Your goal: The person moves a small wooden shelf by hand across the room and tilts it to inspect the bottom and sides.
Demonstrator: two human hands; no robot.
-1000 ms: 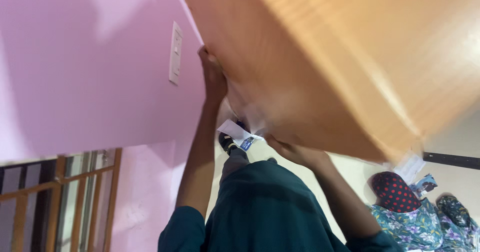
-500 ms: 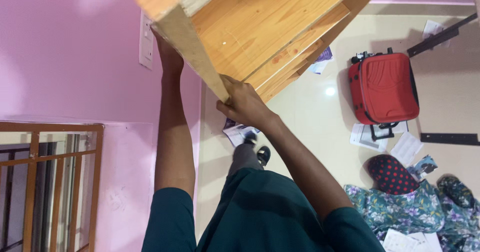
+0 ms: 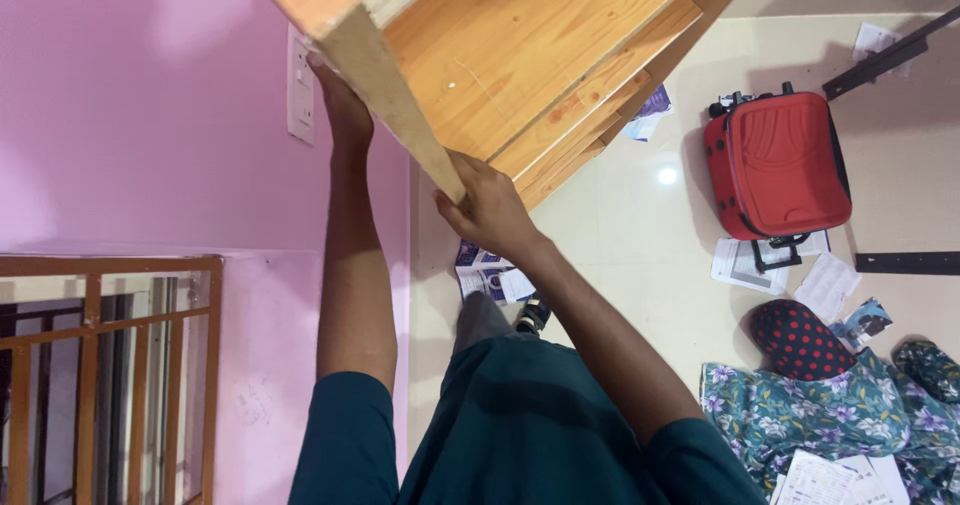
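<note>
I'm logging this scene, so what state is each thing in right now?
Large wooden shelf unit: lifted, tilted, held by both hands.
Left hand: gripping its far edge.
Right hand: gripping its near edge.
Red suitcase: closed, lying flat on the floor.
Scattered papers: loose on the floor.

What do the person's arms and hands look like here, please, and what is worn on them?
Both arms are bare from short dark teal sleeves down. The left hand and right hand wear no gloves, and no rings, watch or bracelets show. Matching dark teal clothing covers the body.
</note>
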